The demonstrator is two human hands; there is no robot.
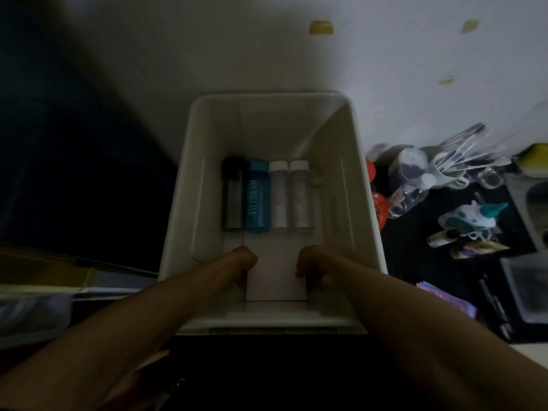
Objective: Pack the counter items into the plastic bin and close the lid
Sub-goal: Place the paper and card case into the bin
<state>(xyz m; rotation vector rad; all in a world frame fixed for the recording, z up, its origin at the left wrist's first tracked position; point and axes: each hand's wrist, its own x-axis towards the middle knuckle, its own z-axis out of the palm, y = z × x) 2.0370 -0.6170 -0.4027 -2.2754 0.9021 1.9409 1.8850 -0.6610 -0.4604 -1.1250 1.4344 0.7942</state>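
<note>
We are looking down in a dim room at a pale wall (267, 48) and a dark bench (415, 262). The open white plastic bin (367, 232) is sitting on it against the wall, holding four bottles (268, 197) lying side by side. Our left hand (241, 264) and right hand (311, 264) are gripping a white box (275, 280) inside, fingers curled on its sides. Cluttered counter items (453, 197) are waiting at right.

the scene is looking dim and underexposed, the left side sinking into black. faint light is falling from upper right, edges are bending outward, and everything is blurring softly.
</note>
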